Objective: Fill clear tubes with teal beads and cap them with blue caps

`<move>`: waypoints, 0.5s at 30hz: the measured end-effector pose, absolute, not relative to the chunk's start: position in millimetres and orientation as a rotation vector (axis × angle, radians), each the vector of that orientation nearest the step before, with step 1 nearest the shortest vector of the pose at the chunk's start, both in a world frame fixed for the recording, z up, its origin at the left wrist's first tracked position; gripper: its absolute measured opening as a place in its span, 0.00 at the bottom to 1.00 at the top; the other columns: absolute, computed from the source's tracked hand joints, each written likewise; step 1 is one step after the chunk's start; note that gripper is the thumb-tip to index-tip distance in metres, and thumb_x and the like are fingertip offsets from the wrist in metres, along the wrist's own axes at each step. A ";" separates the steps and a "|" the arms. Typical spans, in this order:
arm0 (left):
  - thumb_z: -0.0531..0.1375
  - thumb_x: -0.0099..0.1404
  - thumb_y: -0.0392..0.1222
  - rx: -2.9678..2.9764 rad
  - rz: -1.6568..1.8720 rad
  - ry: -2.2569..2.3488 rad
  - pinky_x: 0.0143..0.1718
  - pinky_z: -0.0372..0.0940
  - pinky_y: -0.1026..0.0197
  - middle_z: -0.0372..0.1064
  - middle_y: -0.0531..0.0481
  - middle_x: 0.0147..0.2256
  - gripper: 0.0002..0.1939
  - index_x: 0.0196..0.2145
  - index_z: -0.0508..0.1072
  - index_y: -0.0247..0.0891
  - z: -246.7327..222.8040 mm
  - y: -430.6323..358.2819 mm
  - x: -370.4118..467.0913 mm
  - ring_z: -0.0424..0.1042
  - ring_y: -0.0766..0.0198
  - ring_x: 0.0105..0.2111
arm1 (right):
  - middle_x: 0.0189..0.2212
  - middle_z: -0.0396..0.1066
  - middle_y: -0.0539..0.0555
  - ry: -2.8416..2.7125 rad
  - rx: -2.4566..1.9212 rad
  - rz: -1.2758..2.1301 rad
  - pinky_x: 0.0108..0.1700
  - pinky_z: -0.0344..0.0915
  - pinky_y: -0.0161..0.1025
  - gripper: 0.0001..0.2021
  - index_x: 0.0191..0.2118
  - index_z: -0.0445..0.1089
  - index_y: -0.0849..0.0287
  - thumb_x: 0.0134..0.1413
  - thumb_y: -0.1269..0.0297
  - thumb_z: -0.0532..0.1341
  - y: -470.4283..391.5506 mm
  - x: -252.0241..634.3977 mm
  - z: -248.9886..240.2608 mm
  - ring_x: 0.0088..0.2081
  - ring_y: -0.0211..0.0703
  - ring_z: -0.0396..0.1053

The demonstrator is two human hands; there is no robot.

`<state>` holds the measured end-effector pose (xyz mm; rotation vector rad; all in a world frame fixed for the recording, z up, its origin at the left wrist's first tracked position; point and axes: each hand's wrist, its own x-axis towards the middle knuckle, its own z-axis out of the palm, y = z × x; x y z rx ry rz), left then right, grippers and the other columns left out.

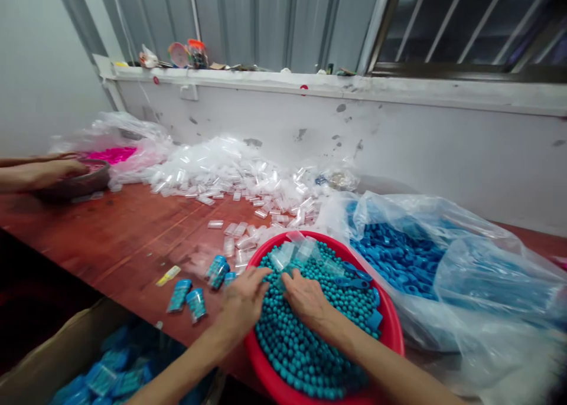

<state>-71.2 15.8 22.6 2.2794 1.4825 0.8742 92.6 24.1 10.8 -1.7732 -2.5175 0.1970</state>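
Note:
A red basin full of small teal beads stands in front of me. My left hand is over its left rim, fingers half bent and apart, with nothing visible in them. Inside the basin, my right hand has its fingertips down at the beads, closed on a small clear plastic case that is partly hidden. More clear cases lie on the beads just beyond my fingers. Blue plastic caps rest at the basin's right side. Left of it lie several bead-filled cases with blue caps.
A heap of clear cases spreads along the wall. To the right is a plastic bag of blue caps. Below the table edge, a carton holds filled cases. Another person's hands work at a dark bowl on the left.

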 end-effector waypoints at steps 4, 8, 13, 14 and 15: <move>0.49 0.59 0.35 2.470 0.422 1.350 0.40 0.61 0.58 0.66 0.47 0.40 0.15 0.45 0.65 0.42 19.4 14.2 -45.6 0.65 0.58 0.40 | 0.37 0.66 0.58 -2.499 -1.659 0.476 0.34 0.62 0.40 0.13 0.42 0.64 0.59 0.47 0.71 0.57 18.5 117.9 4.6 0.36 0.49 0.67; 0.51 0.56 0.33 2.675 0.084 1.176 0.38 0.61 0.56 0.65 0.46 0.39 0.13 0.40 0.65 0.39 7.4 21.6 -32.3 0.64 0.56 0.40 | 0.31 0.69 0.52 -2.466 -1.583 0.708 0.35 0.61 0.37 0.10 0.37 0.67 0.58 0.43 0.69 0.60 9.3 143.6 2.6 0.36 0.46 0.67; 0.52 0.55 0.32 2.743 0.055 1.076 0.36 0.61 0.54 0.62 0.46 0.40 0.17 0.43 0.63 0.40 -1.2 24.3 -20.0 0.63 0.53 0.39 | 0.31 0.70 0.50 -2.282 -1.637 0.973 0.22 0.60 0.30 0.14 0.46 0.63 0.60 0.53 0.68 0.51 -0.6 171.8 5.5 0.22 0.35 0.67; 0.51 0.55 0.31 2.766 0.058 1.049 0.37 0.61 0.55 0.62 0.46 0.41 0.18 0.44 0.62 0.40 -1.5 23.7 -18.2 0.62 0.54 0.40 | 0.32 0.70 0.52 -2.233 -1.662 0.985 0.22 0.60 0.30 0.16 0.48 0.61 0.61 0.54 0.69 0.48 -3.2 176.5 7.1 0.21 0.34 0.66; 0.50 0.56 0.31 2.787 0.055 1.005 0.37 0.61 0.55 0.62 0.46 0.41 0.18 0.45 0.62 0.41 -1.8 22.9 -16.4 0.62 0.54 0.40 | 0.34 0.70 0.54 -2.199 -1.688 0.977 0.24 0.61 0.31 0.17 0.49 0.59 0.62 0.55 0.70 0.46 -6.1 180.5 8.9 0.21 0.34 0.66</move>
